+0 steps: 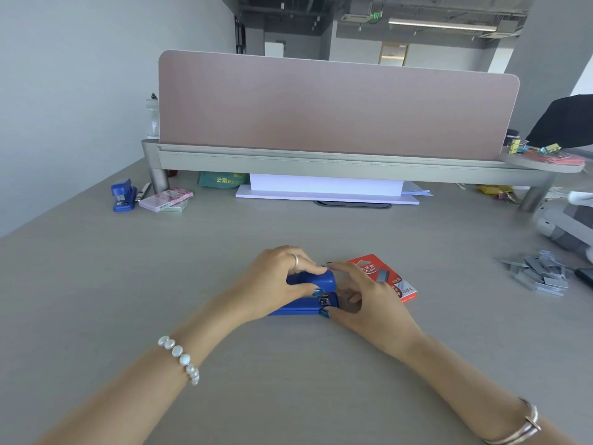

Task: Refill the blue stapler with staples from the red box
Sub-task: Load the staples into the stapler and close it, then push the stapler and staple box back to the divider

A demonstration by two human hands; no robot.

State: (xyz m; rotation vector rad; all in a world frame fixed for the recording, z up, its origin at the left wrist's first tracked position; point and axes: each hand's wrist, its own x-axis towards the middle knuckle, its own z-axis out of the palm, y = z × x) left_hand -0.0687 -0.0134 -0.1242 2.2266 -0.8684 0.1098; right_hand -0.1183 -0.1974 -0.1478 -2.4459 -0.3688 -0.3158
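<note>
Stapler (309,293), blue, is rested mid-surface (288,380), gripped over its top by the left hand (276,284) and pinched at its front by the right hand (362,300). Rigid, light plastic is judged; the red box (390,277) is just beyond.

- Blue stapler (313,292): I log it at lower centre of the frame, lying on the grey desk with its long axis running left to right. Glossy blue plastic body; the top arm is raised off the base, so the unit stands open at its right end, where a small metal part shows. Much of its left half is covered from my view.
- Red box (390,277): I log it just right of the stapler, flat on the desk, turned at an angle. Red card with white lettering and a printed picture of staples. Its near-left part is hidden.
</note>
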